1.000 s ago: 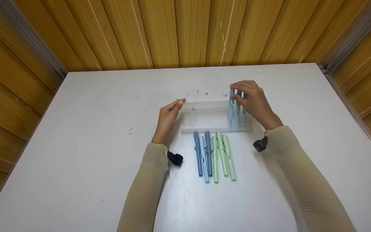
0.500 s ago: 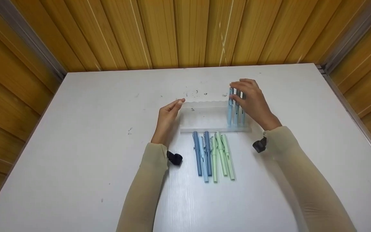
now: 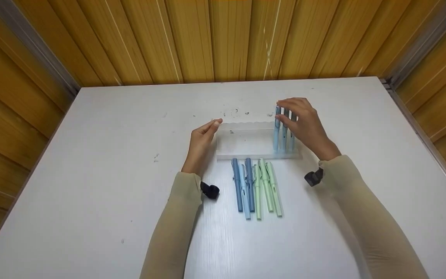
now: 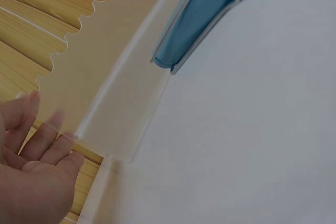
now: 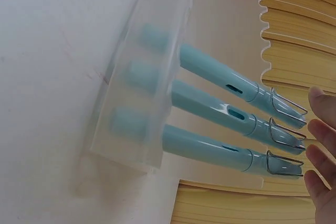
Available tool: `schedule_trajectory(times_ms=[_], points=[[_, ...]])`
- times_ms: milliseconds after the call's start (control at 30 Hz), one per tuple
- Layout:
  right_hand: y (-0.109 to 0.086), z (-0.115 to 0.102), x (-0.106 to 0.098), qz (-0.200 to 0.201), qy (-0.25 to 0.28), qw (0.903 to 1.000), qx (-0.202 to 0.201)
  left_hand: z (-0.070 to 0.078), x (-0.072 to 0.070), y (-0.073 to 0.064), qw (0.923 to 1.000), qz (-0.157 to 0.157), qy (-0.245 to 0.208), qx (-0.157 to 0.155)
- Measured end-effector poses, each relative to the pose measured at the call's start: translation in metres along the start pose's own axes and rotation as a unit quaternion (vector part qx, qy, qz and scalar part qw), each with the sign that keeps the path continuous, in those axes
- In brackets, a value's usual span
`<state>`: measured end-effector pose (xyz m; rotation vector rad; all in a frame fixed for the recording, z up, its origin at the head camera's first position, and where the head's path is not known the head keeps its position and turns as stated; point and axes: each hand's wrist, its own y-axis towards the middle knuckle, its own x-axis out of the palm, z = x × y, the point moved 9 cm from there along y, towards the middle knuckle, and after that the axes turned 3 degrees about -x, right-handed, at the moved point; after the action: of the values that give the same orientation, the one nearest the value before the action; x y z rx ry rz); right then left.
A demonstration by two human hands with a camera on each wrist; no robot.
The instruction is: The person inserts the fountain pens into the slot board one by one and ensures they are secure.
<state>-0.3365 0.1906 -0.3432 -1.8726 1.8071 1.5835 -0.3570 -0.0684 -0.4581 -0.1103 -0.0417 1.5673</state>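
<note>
My left hand (image 3: 203,141) pinches the left edge of a clear, frosted pen stand (image 3: 242,141) with a wavy top edge; in the left wrist view some fingers (image 4: 50,142) show at its panel. Three light blue pens stand upright at its right end, among them the leftmost pen (image 3: 276,133). In the right wrist view, their lower ends sit in the stand's base (image 5: 134,93) and their clips are at the top. My right hand (image 3: 304,120) is at the cap ends, fingers (image 5: 317,156) spread beside them, without a plain grip on any pen.
In front of the stand, on the white table (image 3: 110,174), lie two dark blue pens (image 3: 237,186), one light blue pen (image 3: 245,197) and three light green pens (image 3: 267,190). Yellow wood-look panels (image 3: 192,42) rise behind the table.
My right hand rises very slightly, then settles back down at the pen caps. The left hand, the stand and the lying pens look unchanged.
</note>
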Motion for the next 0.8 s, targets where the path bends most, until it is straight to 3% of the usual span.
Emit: schedule_trajectory(times_ms=[167, 533, 800], points=[[-0.003, -0.005, -0.001, -0.004, 0.011, 0.9999, 0.013, 0.0, -0.001, 0.0, 1.0, 0.002, 0.004, 0.003], [-0.013, -0.016, 0.0, -0.012, 0.038, 0.9992, -0.001, 0.0, -0.001, 0.0, 1.0, 0.001, 0.002, 0.0], [-0.021, -0.019, 0.014, -0.09, 0.081, 0.992, 0.036, 0.002, -0.001, 0.0, 0.9998, 0.003, 0.013, 0.015]])
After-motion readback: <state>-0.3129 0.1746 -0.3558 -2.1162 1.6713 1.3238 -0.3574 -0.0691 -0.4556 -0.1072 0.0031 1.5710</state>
